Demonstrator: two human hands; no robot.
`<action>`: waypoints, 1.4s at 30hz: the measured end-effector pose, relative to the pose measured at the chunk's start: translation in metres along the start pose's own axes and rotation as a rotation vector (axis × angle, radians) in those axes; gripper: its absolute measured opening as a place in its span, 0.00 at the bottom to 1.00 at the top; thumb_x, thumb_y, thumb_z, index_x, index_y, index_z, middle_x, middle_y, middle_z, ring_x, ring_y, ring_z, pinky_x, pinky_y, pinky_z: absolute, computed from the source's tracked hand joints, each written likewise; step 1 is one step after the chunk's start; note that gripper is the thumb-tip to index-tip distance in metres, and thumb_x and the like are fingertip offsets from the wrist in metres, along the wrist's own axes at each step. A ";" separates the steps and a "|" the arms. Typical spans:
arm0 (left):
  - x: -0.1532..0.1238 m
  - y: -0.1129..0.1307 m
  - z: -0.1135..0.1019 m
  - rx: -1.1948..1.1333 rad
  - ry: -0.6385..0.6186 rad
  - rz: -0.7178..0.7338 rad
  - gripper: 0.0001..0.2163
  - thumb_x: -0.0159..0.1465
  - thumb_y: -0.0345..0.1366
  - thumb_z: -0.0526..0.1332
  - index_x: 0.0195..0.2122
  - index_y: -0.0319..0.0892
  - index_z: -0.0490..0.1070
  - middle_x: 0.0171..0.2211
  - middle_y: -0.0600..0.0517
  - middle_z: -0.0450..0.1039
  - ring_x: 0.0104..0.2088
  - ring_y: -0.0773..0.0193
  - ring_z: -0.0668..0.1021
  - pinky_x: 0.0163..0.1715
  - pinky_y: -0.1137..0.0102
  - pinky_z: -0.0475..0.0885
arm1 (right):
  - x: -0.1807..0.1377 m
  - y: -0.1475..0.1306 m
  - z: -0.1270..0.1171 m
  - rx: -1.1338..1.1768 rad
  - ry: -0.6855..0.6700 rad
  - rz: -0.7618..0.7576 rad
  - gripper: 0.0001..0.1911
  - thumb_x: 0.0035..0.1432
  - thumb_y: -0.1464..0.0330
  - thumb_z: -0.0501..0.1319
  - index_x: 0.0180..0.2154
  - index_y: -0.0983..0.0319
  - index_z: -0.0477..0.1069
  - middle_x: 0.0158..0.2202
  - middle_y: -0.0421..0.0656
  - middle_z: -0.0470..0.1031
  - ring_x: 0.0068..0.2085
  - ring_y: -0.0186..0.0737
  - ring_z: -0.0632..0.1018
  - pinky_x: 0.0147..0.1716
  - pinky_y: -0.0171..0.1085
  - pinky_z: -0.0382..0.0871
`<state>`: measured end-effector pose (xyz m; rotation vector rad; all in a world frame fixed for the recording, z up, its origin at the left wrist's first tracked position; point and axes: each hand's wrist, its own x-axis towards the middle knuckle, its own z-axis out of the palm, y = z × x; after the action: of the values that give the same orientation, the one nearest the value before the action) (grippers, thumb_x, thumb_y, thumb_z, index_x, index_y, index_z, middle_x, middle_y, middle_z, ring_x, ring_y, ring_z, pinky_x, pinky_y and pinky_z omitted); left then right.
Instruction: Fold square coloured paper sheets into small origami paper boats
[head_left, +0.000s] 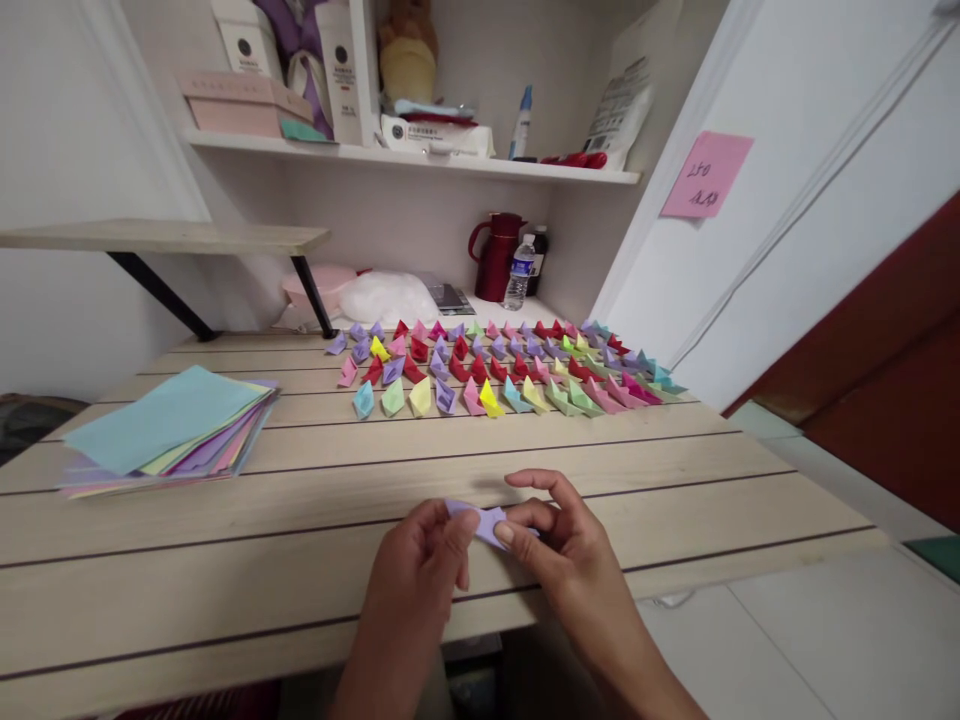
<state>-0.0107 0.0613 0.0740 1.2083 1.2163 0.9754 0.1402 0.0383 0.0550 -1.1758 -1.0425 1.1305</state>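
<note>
Paper (487,522), lavender and folded, in the head view over the near part of the slatted table (225,580). Pinched at its left end between thumb and fingers of the left hand (421,562), and at its right end by the right hand (576,548), with one fingertip lifted clear. Farther back, rows of small folded boats (491,400) in red, purple, pink, green, yellow and blue. To the left, a loose stack of coloured sheets (172,415), light blue uppermost. Behind the boats, a dark red jug (496,262) beside a clear bottle (519,275).
</note>
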 end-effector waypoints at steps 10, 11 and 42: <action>-0.002 0.005 0.005 -0.019 0.069 -0.038 0.15 0.53 0.44 0.65 0.16 0.42 0.65 0.13 0.61 0.56 0.16 0.74 0.58 0.18 0.76 0.53 | 0.000 0.003 0.001 -0.005 0.037 -0.023 0.24 0.56 0.59 0.71 0.50 0.58 0.66 0.30 0.38 0.79 0.32 0.38 0.74 0.32 0.35 0.63; -0.003 0.005 0.005 -0.011 0.076 -0.042 0.15 0.53 0.44 0.65 0.17 0.42 0.66 0.13 0.61 0.56 0.16 0.74 0.58 0.18 0.76 0.53 | 0.000 0.003 0.001 -0.008 0.031 -0.022 0.24 0.56 0.59 0.70 0.50 0.57 0.66 0.30 0.38 0.79 0.32 0.38 0.74 0.32 0.35 0.63; -0.006 0.001 -0.003 -0.068 0.059 -0.077 0.19 0.52 0.51 0.68 0.16 0.41 0.68 0.13 0.61 0.57 0.14 0.76 0.57 0.17 0.75 0.50 | 0.002 -0.004 0.001 -0.216 -0.055 0.017 0.12 0.50 0.63 0.69 0.23 0.61 0.70 0.20 0.35 0.66 0.25 0.34 0.65 0.25 0.34 0.57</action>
<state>-0.0140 0.0562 0.0764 1.0791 1.2569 0.9934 0.1400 0.0407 0.0587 -1.3316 -1.2226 1.0888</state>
